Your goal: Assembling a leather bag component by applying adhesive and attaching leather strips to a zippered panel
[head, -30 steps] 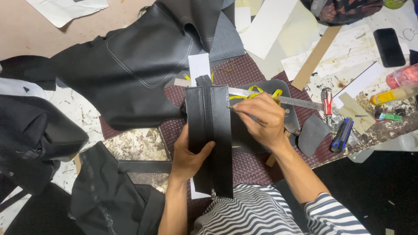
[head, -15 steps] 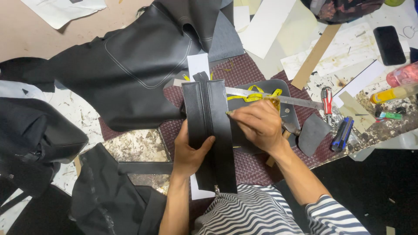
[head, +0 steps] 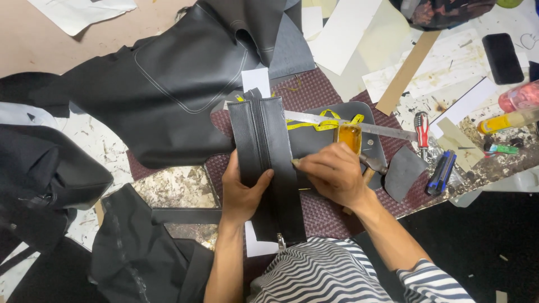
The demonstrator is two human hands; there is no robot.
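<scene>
A long black leather piece point(head: 263, 134) with a seam down its middle lies upright on a dark red woven mat point(head: 314, 90). My left hand point(head: 242, 193) grips it from the left, with the thumb across its front. My right hand point(head: 336, 175) is closed on a thin stick-like tool point(head: 294, 163) whose tip touches the piece's right edge. Just beyond my right hand stands a small pot of amber glue point(head: 349, 137).
A metal ruler point(head: 387, 132) and a yellow tape measure point(head: 314, 122) lie on a dark panel behind the pot. A red screwdriver point(head: 421, 126), a blue cutter point(head: 441, 171), bottles point(head: 508, 120) and a phone point(head: 501, 58) are at the right. Large black leather parts point(head: 168, 95) cover the left.
My right hand has drawn back from the yellow tape toward the leather piece's right edge, which uncovers the glue pot. The piece has shifted slightly in my left hand.
</scene>
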